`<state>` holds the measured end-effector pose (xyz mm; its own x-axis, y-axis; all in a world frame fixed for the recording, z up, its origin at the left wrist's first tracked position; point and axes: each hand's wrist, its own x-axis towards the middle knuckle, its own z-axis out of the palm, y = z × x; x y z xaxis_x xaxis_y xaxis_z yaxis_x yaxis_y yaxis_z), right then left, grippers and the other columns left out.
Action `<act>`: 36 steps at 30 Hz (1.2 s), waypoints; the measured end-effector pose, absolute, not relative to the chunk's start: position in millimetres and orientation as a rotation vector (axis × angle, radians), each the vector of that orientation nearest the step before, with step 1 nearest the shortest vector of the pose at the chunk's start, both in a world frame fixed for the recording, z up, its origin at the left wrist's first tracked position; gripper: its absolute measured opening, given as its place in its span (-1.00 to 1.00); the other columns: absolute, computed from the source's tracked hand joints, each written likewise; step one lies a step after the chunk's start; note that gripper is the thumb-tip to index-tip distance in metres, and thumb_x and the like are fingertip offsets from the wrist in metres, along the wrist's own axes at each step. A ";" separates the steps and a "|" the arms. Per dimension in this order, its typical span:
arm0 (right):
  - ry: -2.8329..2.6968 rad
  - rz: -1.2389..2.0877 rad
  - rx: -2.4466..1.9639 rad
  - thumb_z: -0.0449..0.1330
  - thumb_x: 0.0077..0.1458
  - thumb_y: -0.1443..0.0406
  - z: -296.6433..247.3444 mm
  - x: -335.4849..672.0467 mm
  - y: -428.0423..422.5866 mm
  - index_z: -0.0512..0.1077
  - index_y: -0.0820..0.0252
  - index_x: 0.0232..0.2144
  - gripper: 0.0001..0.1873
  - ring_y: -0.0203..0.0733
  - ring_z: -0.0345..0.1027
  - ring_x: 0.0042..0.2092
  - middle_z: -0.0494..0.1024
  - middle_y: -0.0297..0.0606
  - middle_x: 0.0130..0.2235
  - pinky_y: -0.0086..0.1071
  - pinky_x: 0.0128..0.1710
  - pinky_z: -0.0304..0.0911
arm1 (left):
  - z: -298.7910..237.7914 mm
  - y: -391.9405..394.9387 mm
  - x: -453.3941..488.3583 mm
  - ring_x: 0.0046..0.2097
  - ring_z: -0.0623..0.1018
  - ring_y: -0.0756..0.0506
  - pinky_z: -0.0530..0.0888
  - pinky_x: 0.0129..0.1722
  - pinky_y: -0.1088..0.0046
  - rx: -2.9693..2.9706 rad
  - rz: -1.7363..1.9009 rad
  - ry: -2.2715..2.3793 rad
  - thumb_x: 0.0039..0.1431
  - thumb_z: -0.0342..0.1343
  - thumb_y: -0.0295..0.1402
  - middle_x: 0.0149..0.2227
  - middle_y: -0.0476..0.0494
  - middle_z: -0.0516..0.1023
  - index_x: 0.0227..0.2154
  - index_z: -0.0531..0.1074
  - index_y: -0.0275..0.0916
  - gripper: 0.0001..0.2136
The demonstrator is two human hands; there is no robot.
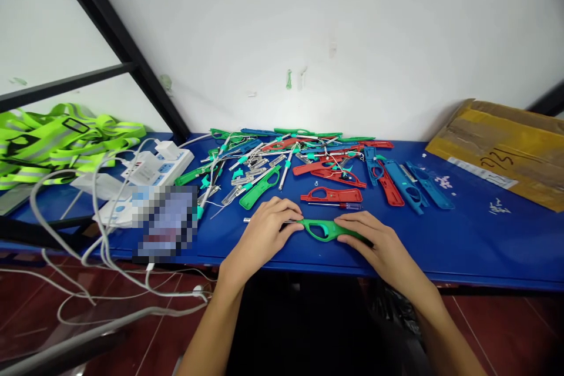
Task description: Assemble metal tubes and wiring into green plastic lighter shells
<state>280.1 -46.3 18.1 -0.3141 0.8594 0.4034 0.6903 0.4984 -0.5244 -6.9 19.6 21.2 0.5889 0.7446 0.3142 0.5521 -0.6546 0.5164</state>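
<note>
A green long-necked lighter (328,230) with a teal trigger lies level between my hands, just above the near edge of the blue table. My left hand (271,229) is closed around its metal neck, whose tip pokes out to the left. Fingers of my right hand (368,238) pinch the green handle from the other end. Just beyond the lighter rest a screwdriver (335,205) with a dark clear handle and a red lighter shell half (331,194).
Loose green, red and blue shells, metal tubes and clear fuel tanks (253,173) are heaped toward the wall. Blue shells (403,185) lie right of them, before a cardboard box (502,150). Leftward are a power strip (171,167), cables, a blurred-out phone (170,223) and yellow-green reflective straps (66,141).
</note>
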 end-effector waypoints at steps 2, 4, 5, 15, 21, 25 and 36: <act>-2.097 0.321 -1.255 0.18 0.52 0.14 16.1 279.6 -46.4 0.64 0.01 0.13 -0.70 0.05 0.62 0.12 0.73 -0.17 0.11 0.00 0.16 0.59 | 21.7 19.1 -6.3 -0.02 0.61 -0.17 0.53 0.06 0.15 2.461 0.714 1.066 0.53 0.20 -0.29 0.01 -0.10 0.70 -0.12 0.67 -0.12 -0.85; -2.109 0.292 -1.236 0.16 0.54 0.16 14.4 278.8 -47.2 0.62 0.02 0.16 -0.69 0.04 0.62 0.14 0.73 -0.17 0.12 0.01 0.19 0.57 | 21.2 18.7 -5.3 -0.02 0.62 -0.17 0.52 0.06 0.15 2.465 0.718 1.088 0.55 0.18 -0.29 0.01 -0.10 0.70 -0.10 0.67 -0.13 -0.84; -2.115 0.279 -1.231 0.15 0.54 0.17 13.9 278.4 -47.7 0.61 0.02 0.17 -0.68 0.04 0.61 0.15 0.72 -0.18 0.13 0.02 0.20 0.56 | 20.6 18.5 -4.7 -0.01 0.62 -0.17 0.51 0.06 0.15 2.465 0.725 1.093 0.55 0.17 -0.30 0.02 -0.10 0.70 -0.09 0.66 -0.14 -0.84; -2.125 0.059 -1.426 0.13 0.53 0.02 8.8 279.9 -50.3 0.54 0.07 0.25 -0.56 0.13 0.58 0.10 0.69 -0.06 0.10 0.10 0.10 0.52 | 20.1 5.9 -6.7 0.02 0.59 -0.17 0.46 0.10 0.17 2.514 0.707 1.104 0.58 0.13 -0.31 0.06 -0.11 0.65 -0.02 0.59 -0.17 -0.86; -2.169 0.085 -1.351 0.18 0.52 0.09 12.6 274.6 -56.5 0.51 0.04 0.24 -0.63 -0.01 0.61 0.04 0.63 -0.11 0.10 -0.12 0.04 0.56 | 27.0 2.0 -16.6 0.06 0.61 -0.17 0.45 0.19 0.13 2.446 0.673 1.087 0.59 0.13 -0.32 0.07 -0.11 0.66 -0.01 0.51 -0.15 -0.91; -2.180 0.026 -1.307 0.21 0.51 0.30 14.3 271.8 -60.1 0.48 0.09 0.17 -0.75 -0.12 0.61 -0.02 0.61 -0.14 0.05 -0.28 -0.03 0.55 | 26.2 2.9 -19.9 0.00 0.63 -0.11 0.47 0.08 0.27 2.357 0.815 1.012 0.54 0.20 -0.39 -0.02 -0.03 0.70 0.01 0.49 -0.11 -0.92; -2.333 0.072 -1.315 0.08 0.60 0.20 17.4 278.6 -60.0 0.46 0.11 0.29 -0.65 -0.11 0.58 0.10 0.71 -0.25 0.13 -0.21 0.18 0.40 | 21.9 -1.6 -22.5 -0.04 0.55 -0.10 0.43 0.06 0.29 2.371 0.979 0.947 0.45 0.25 -0.61 -0.05 -0.07 0.72 0.07 0.53 -0.21 -0.75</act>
<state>278.6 -60.0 17.4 -0.4384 0.8219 0.3638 0.7980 0.5421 -0.2632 -22.5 -1.6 21.9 0.5243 0.7177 0.4582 0.4342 -0.6882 0.5812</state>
